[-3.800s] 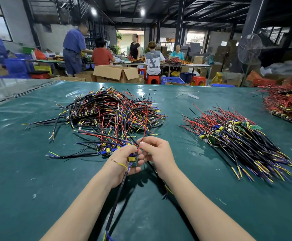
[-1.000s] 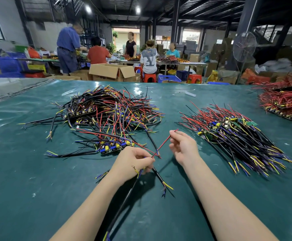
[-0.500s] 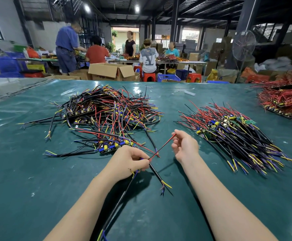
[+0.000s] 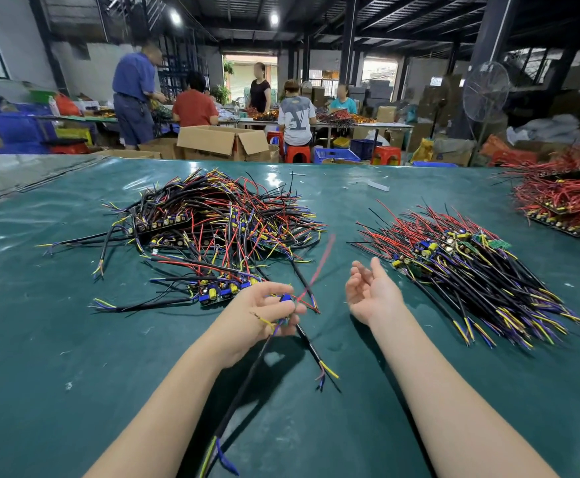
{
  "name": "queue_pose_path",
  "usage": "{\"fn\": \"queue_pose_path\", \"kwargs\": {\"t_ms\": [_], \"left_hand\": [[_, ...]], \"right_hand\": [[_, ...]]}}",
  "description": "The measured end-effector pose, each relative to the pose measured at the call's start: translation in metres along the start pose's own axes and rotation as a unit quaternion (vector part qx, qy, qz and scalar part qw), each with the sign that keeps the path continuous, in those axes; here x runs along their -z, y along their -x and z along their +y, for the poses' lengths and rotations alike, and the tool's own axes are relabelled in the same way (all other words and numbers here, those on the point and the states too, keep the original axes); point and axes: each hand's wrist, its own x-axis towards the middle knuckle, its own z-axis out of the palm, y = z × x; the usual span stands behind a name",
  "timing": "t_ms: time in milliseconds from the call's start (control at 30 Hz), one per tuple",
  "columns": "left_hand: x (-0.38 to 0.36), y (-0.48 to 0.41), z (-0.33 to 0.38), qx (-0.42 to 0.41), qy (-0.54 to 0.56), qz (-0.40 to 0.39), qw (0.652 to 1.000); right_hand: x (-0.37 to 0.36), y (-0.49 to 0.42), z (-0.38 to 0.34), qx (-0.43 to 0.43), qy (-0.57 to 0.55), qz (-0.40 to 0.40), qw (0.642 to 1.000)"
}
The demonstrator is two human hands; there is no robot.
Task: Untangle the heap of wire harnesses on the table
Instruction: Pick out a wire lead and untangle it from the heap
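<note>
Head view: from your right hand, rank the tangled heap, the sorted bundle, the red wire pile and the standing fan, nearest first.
1. sorted bundle: just right of the right hand.
2. tangled heap: to the hand's left.
3. red wire pile: far right on the table.
4. standing fan: beyond the table, back right.

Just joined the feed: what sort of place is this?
Probably a factory assembly floor: a tangled harness heap on a green table, other workers behind, open cardboard boxes.
</note>
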Motion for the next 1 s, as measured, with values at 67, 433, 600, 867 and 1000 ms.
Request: {"fn": "queue_pose_path", "kwargs": {"t_ms": [67, 433, 600, 867, 1000], "left_hand": [[0.000, -0.001, 0.003, -0.011, 0.073, 0.052, 0.996], [0.005, -0.004, 0.001, -0.033, 0.121, 0.094, 0.988], [0.011, -0.006, 0.001, -0.008, 0.140, 0.087, 0.986], [0.011, -0.003, 0.001, 0.037, 0.003, 0.006, 0.999], [0.009, -0.003, 0.003, 0.063, -0.025, -0.014, 0.998]], "right_hand": [[-0.002, 0.003, 0.003, 0.009, 0.066, -0.019, 0.998], [-0.021, 0.037, 0.045, 0.047, 0.384, -0.277, 0.880], [-0.021, 0.035, 0.048, 0.123, 0.398, -0.231, 0.879], [-0.014, 0.020, 0.026, 0.190, 0.274, -0.095, 0.938], [-0.010, 0.012, 0.018, 0.215, 0.236, -0.058, 0.946]]}}
